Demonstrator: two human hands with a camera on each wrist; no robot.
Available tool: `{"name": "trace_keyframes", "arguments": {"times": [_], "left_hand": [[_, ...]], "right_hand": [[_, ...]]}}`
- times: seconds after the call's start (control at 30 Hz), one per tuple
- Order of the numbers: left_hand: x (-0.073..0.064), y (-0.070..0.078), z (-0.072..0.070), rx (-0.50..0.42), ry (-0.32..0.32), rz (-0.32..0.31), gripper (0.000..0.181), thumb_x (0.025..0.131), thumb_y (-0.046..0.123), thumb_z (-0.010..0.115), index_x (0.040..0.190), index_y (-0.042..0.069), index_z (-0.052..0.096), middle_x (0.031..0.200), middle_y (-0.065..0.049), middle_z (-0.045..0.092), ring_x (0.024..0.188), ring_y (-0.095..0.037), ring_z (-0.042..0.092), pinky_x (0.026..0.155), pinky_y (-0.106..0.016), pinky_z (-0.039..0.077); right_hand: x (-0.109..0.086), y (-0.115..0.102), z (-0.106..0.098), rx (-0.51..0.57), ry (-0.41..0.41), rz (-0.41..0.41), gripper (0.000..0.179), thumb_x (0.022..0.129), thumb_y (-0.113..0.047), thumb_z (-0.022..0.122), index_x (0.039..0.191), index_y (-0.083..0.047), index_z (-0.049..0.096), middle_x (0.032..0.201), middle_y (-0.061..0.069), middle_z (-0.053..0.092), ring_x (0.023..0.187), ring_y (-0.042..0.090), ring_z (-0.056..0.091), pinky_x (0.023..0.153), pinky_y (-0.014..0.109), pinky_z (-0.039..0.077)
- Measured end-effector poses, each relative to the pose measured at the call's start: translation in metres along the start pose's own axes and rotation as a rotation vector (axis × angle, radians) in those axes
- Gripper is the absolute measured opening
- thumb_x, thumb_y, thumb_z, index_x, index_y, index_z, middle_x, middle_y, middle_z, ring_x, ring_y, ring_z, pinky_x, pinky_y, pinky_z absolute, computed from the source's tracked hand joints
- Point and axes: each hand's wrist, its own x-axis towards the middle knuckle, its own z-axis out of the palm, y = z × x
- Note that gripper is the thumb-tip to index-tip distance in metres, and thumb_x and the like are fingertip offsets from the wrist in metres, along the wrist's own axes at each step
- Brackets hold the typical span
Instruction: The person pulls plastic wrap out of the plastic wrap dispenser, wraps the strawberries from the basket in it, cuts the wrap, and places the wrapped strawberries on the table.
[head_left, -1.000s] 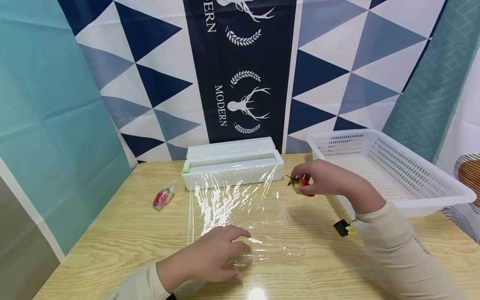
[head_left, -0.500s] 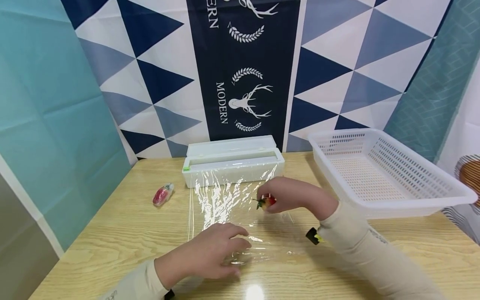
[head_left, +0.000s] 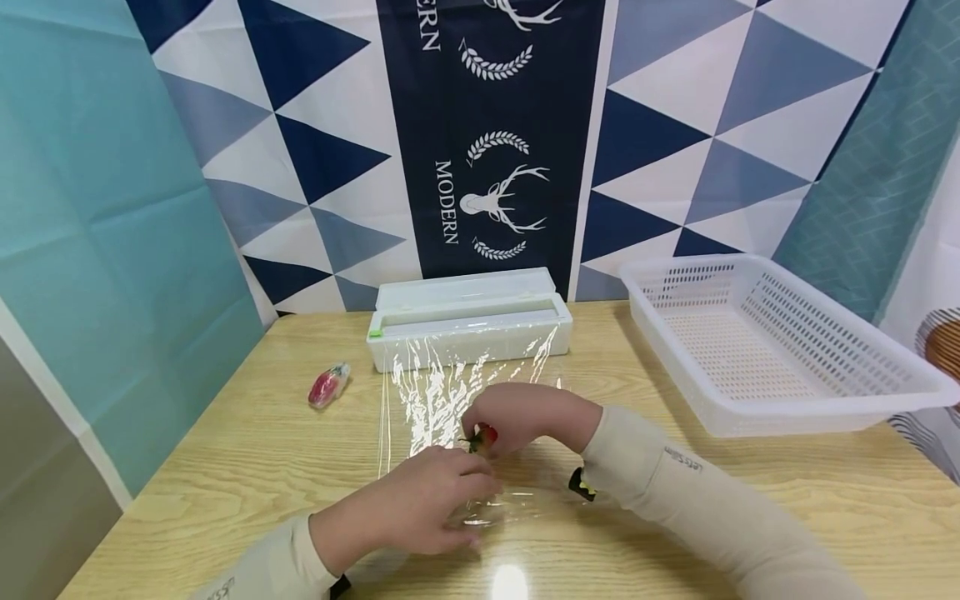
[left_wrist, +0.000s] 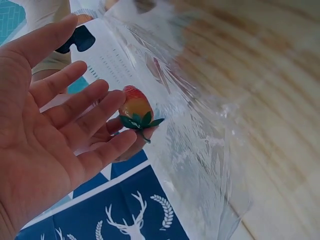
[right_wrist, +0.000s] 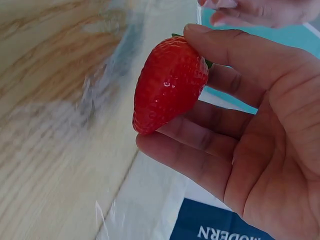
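Observation:
A red strawberry (right_wrist: 167, 85) with green leaves is pinched between the thumb and fingers of my right hand (head_left: 517, 417). In the head view the right hand holds it over a sheet of clear cling film (head_left: 442, 400), close to my left hand (head_left: 427, 500). The left wrist view shows the strawberry's yellowish side and leaves beyond the left fingers (left_wrist: 100, 110). Those fingers are spread and loosely bent, with nothing in them, near the film's front end. The film runs forward from a white dispenser box (head_left: 472, 337) with its lid raised.
A film-wrapped strawberry (head_left: 328, 386) lies on the wooden table (head_left: 262, 467) at the left. To the right stands a white perforated plastic basket (head_left: 825, 408). A patterned cloth (head_left: 315, 150) hangs behind the dispenser.
My right hand has carried the strawberry from beside the basket leftward and nearer, over the cling film and up to the left hand. The left hand has stayed nearly still.

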Motion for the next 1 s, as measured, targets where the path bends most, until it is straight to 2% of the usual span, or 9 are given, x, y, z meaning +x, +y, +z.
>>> {"name": "trace_keyframes", "arguments": {"times": [0.17, 0.37, 0.57, 0.73, 0.87, 1.0], "left_hand": [[-0.001, 0.002, -0.001, -0.017, -0.027, -0.019, 0.049, 0.078, 0.038, 0.081, 0.118, 0.013, 0.066, 0.110, 0.003, 0.063, 0.097, -0.009, 0.059, 0.086, -0.025, 0.050], [-0.003, 0.003, -0.003, -0.033, -0.067, -0.038, 0.044, 0.079, 0.034, 0.080, 0.115, 0.013, 0.066, 0.108, 0.004, 0.061, 0.093, -0.005, 0.058, 0.085, -0.019, 0.048], [-0.005, 0.003, -0.005, -0.026, -0.096, -0.064, 0.042, 0.079, 0.034, 0.080, 0.114, 0.014, 0.066, 0.109, 0.005, 0.062, 0.096, -0.005, 0.059, 0.084, -0.020, 0.049], [-0.008, 0.001, -0.008, -0.043, -0.093, -0.082, 0.045, 0.080, 0.036, 0.080, 0.116, 0.013, 0.067, 0.114, 0.003, 0.063, 0.101, -0.006, 0.060, 0.086, -0.020, 0.049], [-0.012, -0.003, -0.010, -0.061, -0.073, -0.107, 0.041, 0.079, 0.037, 0.080, 0.112, 0.013, 0.069, 0.109, 0.005, 0.063, 0.095, -0.005, 0.060, 0.084, -0.020, 0.050], [-0.015, -0.005, -0.013, -0.063, -0.076, -0.135, 0.035, 0.080, 0.035, 0.079, 0.106, 0.014, 0.069, 0.104, 0.006, 0.063, 0.093, -0.004, 0.060, 0.083, -0.021, 0.050]], "right_hand": [[0.008, -0.006, 0.002, 0.000, -0.028, 0.006, 0.022, 0.076, 0.003, 0.062, 0.073, -0.019, 0.062, 0.061, -0.009, 0.045, 0.059, 0.006, 0.039, 0.054, 0.021, 0.035], [0.012, -0.009, 0.009, -0.002, -0.061, 0.026, 0.021, 0.076, 0.003, 0.065, 0.079, -0.018, 0.068, 0.067, -0.009, 0.055, 0.060, 0.006, 0.045, 0.054, 0.020, 0.040], [0.010, -0.011, 0.014, -0.006, -0.077, 0.035, 0.018, 0.076, -0.001, 0.068, 0.077, -0.019, 0.065, 0.061, -0.009, 0.049, 0.057, 0.005, 0.041, 0.052, 0.020, 0.036], [0.007, -0.012, 0.012, 0.023, -0.080, 0.055, 0.015, 0.077, -0.009, 0.077, 0.080, -0.019, 0.066, 0.063, -0.010, 0.051, 0.058, 0.004, 0.044, 0.055, 0.020, 0.038], [0.006, -0.011, 0.013, 0.040, -0.077, 0.076, 0.018, 0.075, -0.018, 0.084, 0.086, -0.017, 0.069, 0.069, -0.012, 0.056, 0.063, 0.003, 0.049, 0.060, 0.019, 0.043], [0.006, -0.009, 0.015, 0.065, -0.084, 0.092, 0.022, 0.075, -0.021, 0.085, 0.087, -0.015, 0.068, 0.067, -0.012, 0.055, 0.061, 0.002, 0.049, 0.058, 0.018, 0.043]]}}
